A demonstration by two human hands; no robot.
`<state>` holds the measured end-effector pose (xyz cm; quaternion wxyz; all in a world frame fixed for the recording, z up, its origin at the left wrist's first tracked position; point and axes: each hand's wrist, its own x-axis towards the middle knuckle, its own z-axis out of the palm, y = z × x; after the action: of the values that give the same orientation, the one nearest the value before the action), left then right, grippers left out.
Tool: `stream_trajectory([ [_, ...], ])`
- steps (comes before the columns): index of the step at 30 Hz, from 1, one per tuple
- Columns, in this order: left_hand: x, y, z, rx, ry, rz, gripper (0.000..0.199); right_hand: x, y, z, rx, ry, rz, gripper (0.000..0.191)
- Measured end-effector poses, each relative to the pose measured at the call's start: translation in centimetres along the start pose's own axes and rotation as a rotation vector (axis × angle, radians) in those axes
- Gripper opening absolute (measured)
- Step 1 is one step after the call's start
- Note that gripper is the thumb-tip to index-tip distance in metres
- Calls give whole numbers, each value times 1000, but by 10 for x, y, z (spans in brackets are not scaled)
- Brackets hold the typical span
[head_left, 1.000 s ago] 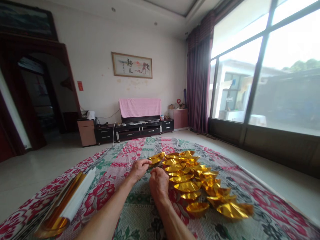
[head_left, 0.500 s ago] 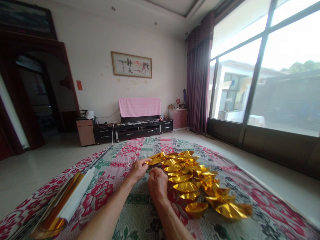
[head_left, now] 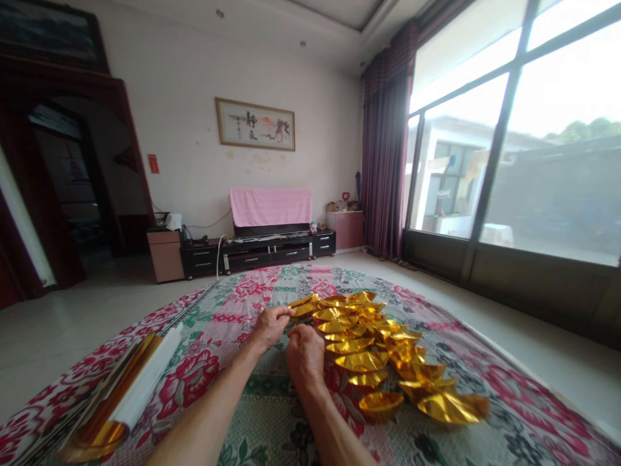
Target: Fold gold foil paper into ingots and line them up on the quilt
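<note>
My left hand (head_left: 272,326) pinches the left end of a gold foil paper ingot (head_left: 305,309) between thumb and fingers, at the far left of the group. Close beside it, my right hand (head_left: 306,349) is closed with its fingers curled under, just below that ingot. Whatever those fingers hold is hidden behind the knuckles. To the right, several more boat-shaped gold ingots (head_left: 361,362) sit in uneven rows, some overlapping. One ingot (head_left: 381,405) stands nearest to me, beside my right forearm.
A flowered cloth (head_left: 194,382) covers the round surface under everything. At the left lies a loose roll of gold and white sheets (head_left: 130,395). Beyond the far edge stands a low black TV cabinet (head_left: 264,257) with a pink cloth (head_left: 270,207) above it. Large windows (head_left: 557,142) fill the right side.
The ingot's left end has shifted slightly to the right and looks flatter at my left fingertips. My right hand has barely moved, and the other ingots stay where they were.
</note>
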<state>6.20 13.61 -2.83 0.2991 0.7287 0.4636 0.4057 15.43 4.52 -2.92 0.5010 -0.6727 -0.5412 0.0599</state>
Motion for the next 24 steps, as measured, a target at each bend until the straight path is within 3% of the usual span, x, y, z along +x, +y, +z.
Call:
stream_trajectory([
  [10, 0, 4, 0, 67, -15, 0, 33, 0, 0, 0, -1, -2, 5, 30],
  [24, -4, 7, -4, -129, -44, -102, 46, 0, 0, 0, -8, -37, 27, 29],
])
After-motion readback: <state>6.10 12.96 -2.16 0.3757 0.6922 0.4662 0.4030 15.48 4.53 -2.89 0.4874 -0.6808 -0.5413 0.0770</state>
